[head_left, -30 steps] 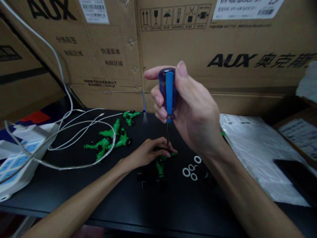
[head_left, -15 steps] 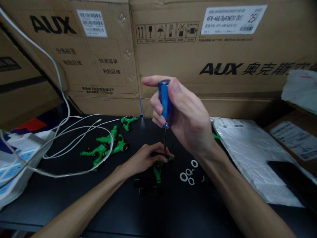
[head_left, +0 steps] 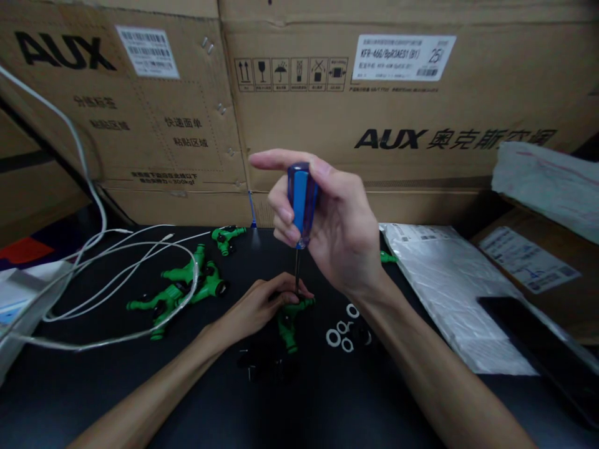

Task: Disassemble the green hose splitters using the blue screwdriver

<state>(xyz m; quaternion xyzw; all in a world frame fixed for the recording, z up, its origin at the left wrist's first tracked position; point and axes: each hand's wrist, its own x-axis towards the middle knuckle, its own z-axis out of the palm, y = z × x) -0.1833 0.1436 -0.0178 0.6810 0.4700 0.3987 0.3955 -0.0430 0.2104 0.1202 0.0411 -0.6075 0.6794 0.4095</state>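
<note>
My right hand [head_left: 339, 218] is closed around the blue handle of a screwdriver [head_left: 302, 199], its index finger stretched out to the left. The screwdriver stands nearly upright, and its shaft runs down to my left hand, where the tip is hidden. My left hand [head_left: 262, 302] is closed on a green plastic hose fitting [head_left: 287, 330] on the black table, its fingers beside the shaft. Small black parts [head_left: 266, 362] lie just in front of the fitting. Several white rings [head_left: 334, 338] lie to its right, close to my right forearm.
More green fittings [head_left: 187, 290] lie at left beside looped white cables [head_left: 116, 277], with another fitting [head_left: 228, 236] behind. A large cardboard box [head_left: 299, 125] walls off the back. At right are a white padded bag [head_left: 435, 280], a black phone [head_left: 528, 343] and a smaller box [head_left: 528, 262].
The whole view has shifted, so the scene appears further left and slightly lower. Both hands keep their hold on the screwdriver and the fitting.
</note>
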